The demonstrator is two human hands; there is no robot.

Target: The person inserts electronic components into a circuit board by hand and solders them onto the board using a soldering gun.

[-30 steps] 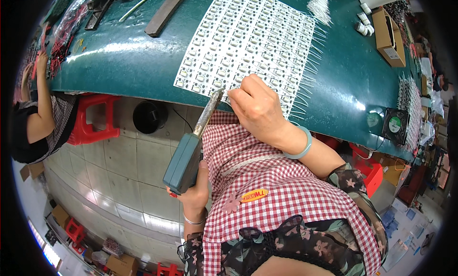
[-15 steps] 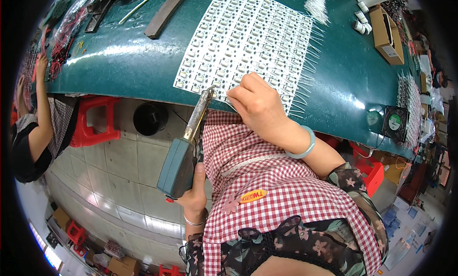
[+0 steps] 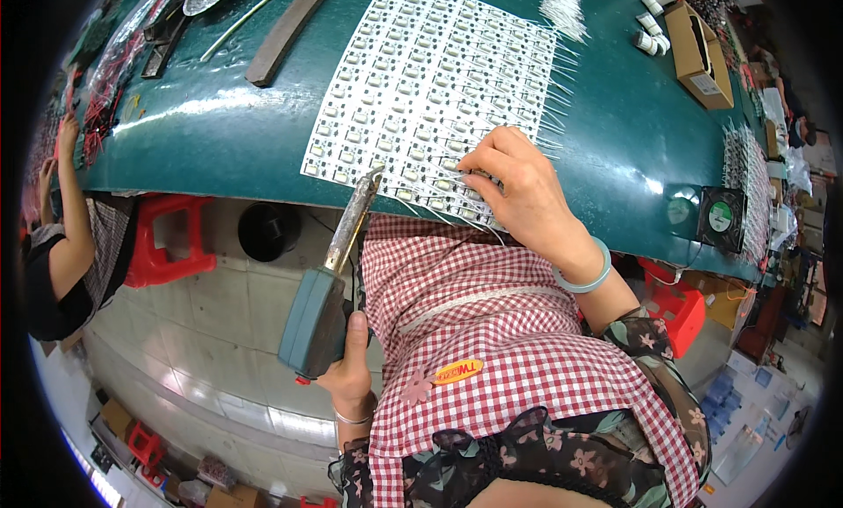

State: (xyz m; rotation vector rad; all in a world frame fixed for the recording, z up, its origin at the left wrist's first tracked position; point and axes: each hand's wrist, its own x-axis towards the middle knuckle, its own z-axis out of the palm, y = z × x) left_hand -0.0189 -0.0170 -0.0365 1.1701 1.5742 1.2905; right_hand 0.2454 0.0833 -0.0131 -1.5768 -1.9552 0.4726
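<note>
Ideally, this work, which looks like soldering thin leads to small pads, calls for a light, brief touch of heat, with each lead lying flat and motionless until its joint sets. The white rectangular panel of small circuit boards [image 3: 421, 95] lies flat on the glossy dark green table [image 3: 219, 148], its near edge beside the table's edge. It would help to steady the panel, as a nudge could disturb the fine white wires [image 3: 551, 130] fringing its right side. The hot tip is best kept well clear of the fingers and those wires.

The left hand [image 3: 349, 367] is closed around the teal plastic-bodied soldering gun [image 3: 309, 324], below and left of the panel, thumb up along the handle. The metal barrel slants up and right, its tip over the panel's near edge; contact cannot be told. The right hand [image 3: 527, 187] is over the panel's near right part, wrist bent inward, thumb and forefinger narrowed almost to a pinch. Whether a wire sits between them cannot be told.
</note>
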